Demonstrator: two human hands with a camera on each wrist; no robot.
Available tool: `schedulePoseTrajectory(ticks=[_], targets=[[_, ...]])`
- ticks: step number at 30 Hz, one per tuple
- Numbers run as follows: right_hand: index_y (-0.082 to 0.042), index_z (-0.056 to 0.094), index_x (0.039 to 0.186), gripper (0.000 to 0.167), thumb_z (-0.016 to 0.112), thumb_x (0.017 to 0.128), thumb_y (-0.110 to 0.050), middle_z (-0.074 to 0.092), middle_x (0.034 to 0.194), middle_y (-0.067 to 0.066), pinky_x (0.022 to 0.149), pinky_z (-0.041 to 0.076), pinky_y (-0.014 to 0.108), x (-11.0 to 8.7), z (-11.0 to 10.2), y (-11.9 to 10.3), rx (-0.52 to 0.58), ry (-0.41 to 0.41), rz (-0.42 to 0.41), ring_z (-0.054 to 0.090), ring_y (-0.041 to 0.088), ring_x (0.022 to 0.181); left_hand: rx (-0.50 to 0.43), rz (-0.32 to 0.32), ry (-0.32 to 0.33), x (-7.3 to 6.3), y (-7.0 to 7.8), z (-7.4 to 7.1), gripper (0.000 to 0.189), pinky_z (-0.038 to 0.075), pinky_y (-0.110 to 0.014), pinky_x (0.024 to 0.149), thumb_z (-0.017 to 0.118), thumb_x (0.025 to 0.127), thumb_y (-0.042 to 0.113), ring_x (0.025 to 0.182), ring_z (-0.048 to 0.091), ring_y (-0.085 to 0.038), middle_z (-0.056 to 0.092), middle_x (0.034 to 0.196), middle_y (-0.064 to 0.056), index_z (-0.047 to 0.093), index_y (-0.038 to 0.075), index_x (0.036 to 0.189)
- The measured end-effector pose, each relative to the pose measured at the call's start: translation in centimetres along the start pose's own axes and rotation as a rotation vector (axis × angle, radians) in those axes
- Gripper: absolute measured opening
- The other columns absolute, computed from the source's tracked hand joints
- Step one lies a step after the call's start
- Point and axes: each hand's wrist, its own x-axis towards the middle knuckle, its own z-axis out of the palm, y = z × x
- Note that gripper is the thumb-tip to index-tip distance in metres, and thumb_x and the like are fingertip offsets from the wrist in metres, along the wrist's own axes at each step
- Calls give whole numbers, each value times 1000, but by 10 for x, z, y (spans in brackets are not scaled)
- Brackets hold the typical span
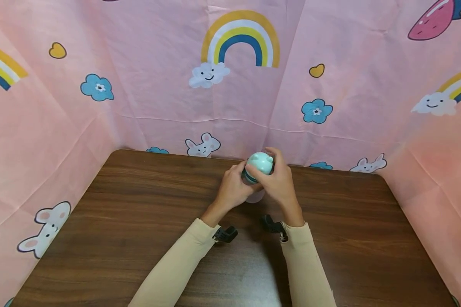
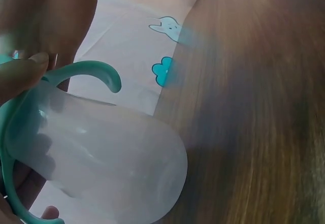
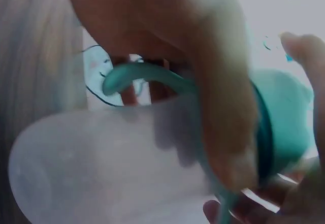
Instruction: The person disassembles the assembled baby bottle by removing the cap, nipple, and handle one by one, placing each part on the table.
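Observation:
A baby bottle with a cloudy, translucent body [image 2: 111, 153] and two curved teal handles [image 2: 86, 69] is held near the back edge of the table. My left hand [image 1: 230, 189] grips it around the neck by the handles, the thumb lying across the collar. On top sits a rounded mint lid [image 1: 262, 161] with small ear-like bumps, above a darker teal band. My right hand [image 1: 281, 183] holds this lid between thumb and fingers. In the right wrist view the lid [image 3: 287, 117] is partly hidden by fingers.
The dark wood table [image 1: 138, 221] runs back to a pink cloth backdrop [image 1: 157, 94] with rainbows and rabbits, which also encloses both sides. Black straps [image 1: 225, 234] sit at both wrists, over beige sleeves [image 1: 176, 264].

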Motion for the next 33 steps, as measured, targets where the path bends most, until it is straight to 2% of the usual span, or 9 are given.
schedulePoseTrajectory(ticks=[2, 5, 11, 18, 25, 33], targets=[[-4, 48, 160, 80, 87, 96, -33, 64, 143, 20, 101, 57, 55, -1, -9, 1, 27, -45, -12, 69, 36, 123, -1, 0, -8, 0, 0, -1, 76, 52, -63, 102, 96, 85, 32, 119, 67, -43, 73, 128, -21, 64, -4, 144], [-2, 50, 158, 76, 88, 95, -22, 62, 148, 20, 112, 51, 58, -1, -23, 6, 57, -109, -54, 63, 37, 133, -3, -14, -19, 0, 0, -2, 81, 52, -63, 102, 96, 86, 35, 121, 66, -43, 72, 132, -23, 62, -6, 147], [-1, 54, 155, 77, 93, 89, -15, 63, 144, 18, 114, 50, 57, 0, -31, 12, 50, -191, -105, 62, 35, 132, -13, -62, -28, 1, 0, -3, 78, 52, -64, 102, 94, 89, 31, 125, 63, -43, 70, 136, -22, 60, -3, 151], [0, 57, 152, 77, 95, 87, -15, 64, 146, 19, 111, 52, 60, 1, -27, 14, 28, -176, -105, 61, 37, 133, -22, -73, -34, 1, 1, -3, 82, 50, -64, 107, 94, 88, 29, 132, 61, -41, 68, 143, -21, 58, -2, 155], [1, 59, 151, 74, 94, 88, -15, 67, 143, 19, 109, 53, 61, 0, -28, 12, 18, -153, -123, 63, 37, 132, -28, -52, -34, 3, 1, -4, 82, 50, -63, 107, 94, 88, 30, 131, 62, -41, 69, 142, -21, 58, -3, 154], [1, 58, 152, 75, 94, 87, -15, 67, 143, 20, 106, 53, 63, -2, -31, 8, -23, -99, -153, 62, 39, 132, -28, -54, -62, 1, 0, -7, 88, 48, -64, 109, 97, 86, 37, 131, 61, -41, 68, 145, -19, 57, 0, 156]])
